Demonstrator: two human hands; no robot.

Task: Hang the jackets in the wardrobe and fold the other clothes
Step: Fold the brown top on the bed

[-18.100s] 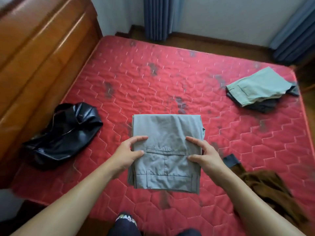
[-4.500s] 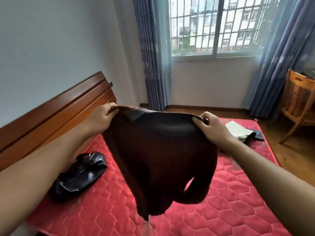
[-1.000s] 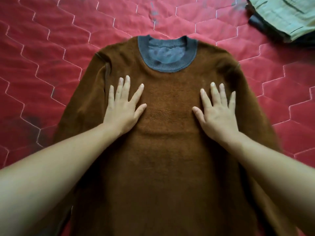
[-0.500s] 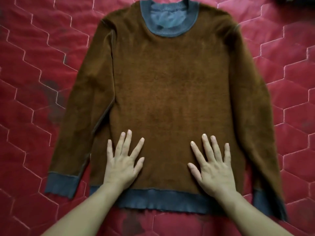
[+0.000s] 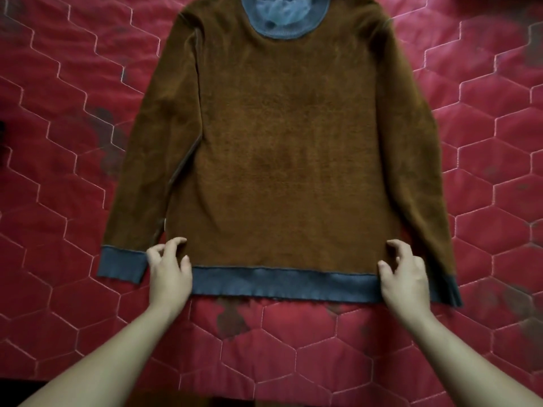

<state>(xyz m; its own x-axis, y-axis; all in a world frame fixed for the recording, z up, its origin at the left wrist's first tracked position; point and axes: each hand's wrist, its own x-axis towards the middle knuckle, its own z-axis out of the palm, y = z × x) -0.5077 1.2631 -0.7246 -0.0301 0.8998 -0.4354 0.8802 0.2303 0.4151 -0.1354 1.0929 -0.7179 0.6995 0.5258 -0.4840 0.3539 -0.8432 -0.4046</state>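
A brown knitted sweater (image 5: pixel 293 142) lies flat and face-up on a red quilted mattress (image 5: pixel 58 171). Its collar (image 5: pixel 282 29) points away from the person, both sleeves (image 5: pixel 152 157) are laid straight down its sides, and the blue-grey hem band (image 5: pixel 282 284) is nearest the camera.

The person's left hand (image 5: pixel 169 274) rests at the hem's left corner, just beside the blue cuff (image 5: pixel 122 267) of that sleeve. The right hand (image 5: pixel 405 277) sits at the opposite corner. The hands are well apart, with the fingers (image 5: pixel 172 248) of each curled down onto the cloth. Whether they have pinched any fabric cannot be told from this view.

The garment looks soft, thick and limp. It seems light enough for two hands but has no stiffness of its own, so lifted by one point it would likely sag out of shape. The fuzzy knit should cling to the quilted cover rather than slide. The ribbed hem corners appear the soundest places to take hold, though the sleeves probably need bringing across the body first. Folding of this piece has not yet begun.
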